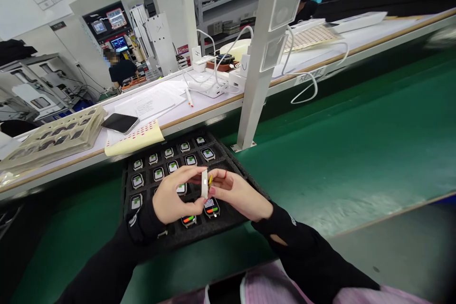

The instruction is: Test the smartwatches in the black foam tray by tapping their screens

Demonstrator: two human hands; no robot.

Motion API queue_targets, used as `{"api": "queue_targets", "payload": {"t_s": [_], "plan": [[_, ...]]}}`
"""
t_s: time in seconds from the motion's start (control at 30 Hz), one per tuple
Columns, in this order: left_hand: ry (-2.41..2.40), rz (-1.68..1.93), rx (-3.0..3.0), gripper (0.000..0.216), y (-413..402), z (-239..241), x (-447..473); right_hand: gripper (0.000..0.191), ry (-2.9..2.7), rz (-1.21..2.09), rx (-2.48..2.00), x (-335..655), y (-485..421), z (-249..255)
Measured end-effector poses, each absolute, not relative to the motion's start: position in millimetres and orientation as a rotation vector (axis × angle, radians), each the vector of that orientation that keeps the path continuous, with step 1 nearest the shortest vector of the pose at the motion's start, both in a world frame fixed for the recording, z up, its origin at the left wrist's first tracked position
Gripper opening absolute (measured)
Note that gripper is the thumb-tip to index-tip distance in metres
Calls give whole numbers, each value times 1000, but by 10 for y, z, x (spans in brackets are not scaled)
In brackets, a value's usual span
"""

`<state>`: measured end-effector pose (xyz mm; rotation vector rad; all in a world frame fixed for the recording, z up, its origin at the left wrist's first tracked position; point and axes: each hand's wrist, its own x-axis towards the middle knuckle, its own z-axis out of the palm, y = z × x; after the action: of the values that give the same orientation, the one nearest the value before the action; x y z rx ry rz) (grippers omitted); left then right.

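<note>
My left hand [174, 194] grips a smartwatch case [204, 184] by its top and bottom edges, between thumb and fingers. The case is turned edge-on, so its pale side faces me. On its right, my right hand [240, 195] pinches a small yellow piece [210, 180] against or close to the case; its exact kind is hidden by the fingers. Below both hands lies a black foam tray [228, 224] holding several square watches [208, 154] in compartments. Most screens show green and white; a watch [212, 209] near the front shows red and green bars.
Behind the tray runs a raised shelf with a phone [120, 123], a yellow sticker sheet [137, 139], papers [153, 99], a marker [189, 97] and a white charger with cables [210, 86]. A metal post [254, 90] rises right of the tray. Further back sits a person [121, 70].
</note>
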<state>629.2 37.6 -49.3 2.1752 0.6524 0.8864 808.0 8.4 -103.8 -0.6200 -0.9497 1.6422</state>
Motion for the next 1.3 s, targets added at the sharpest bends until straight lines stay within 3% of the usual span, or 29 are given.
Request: {"api": "queue_targets", "payload": {"t_s": [0.67, 1.13, 1.3], "plan": [[625, 832, 1720, 55, 229, -494, 6305, 26, -911, 1693, -509, 8151, -103, -923], [505, 970, 1754, 63, 66, -482, 6319, 12, -1188, 952, -542, 8058, -273, -818], [468, 954, 1725, 65, 20, -457, 6320, 5, -1241, 873, -471, 8050, -319, -812]]}}
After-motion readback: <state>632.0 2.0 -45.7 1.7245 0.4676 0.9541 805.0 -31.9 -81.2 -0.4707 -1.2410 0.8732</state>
